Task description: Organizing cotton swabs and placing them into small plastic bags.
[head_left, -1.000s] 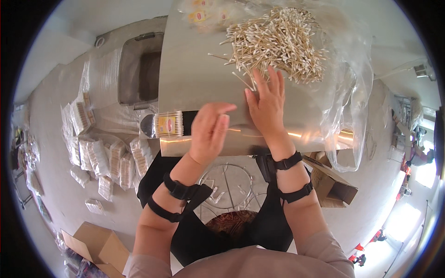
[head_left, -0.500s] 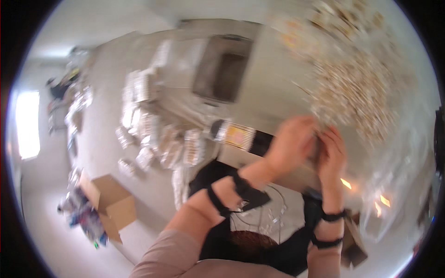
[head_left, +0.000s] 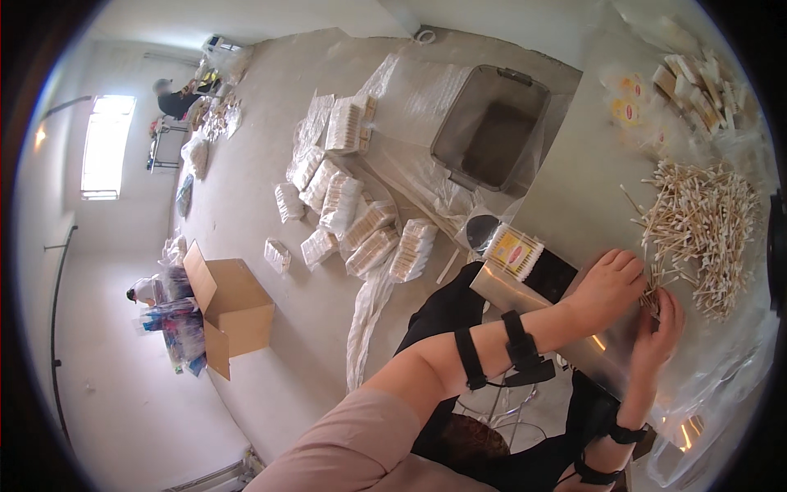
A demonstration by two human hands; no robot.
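The right hand (head_left: 658, 330) clamps its fingers on a small bunch of white-tipped tan cotton swabs (head_left: 651, 297) near a loose swab heap (head_left: 702, 234); the left hand (head_left: 609, 284) has fingers together, grip unclear. A clear flat packet (head_left: 516, 252) bears a yellow-and-red label (head_left: 514, 255), too small to read.

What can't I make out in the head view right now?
In the head view:
- Swabs between left hand and right hand: exact number, and each hand's grip on them; the fingers partly cover both.
- Clear plastic: its right end, cut off by the round picture edge.
- Distant co-worker: handwork too small.
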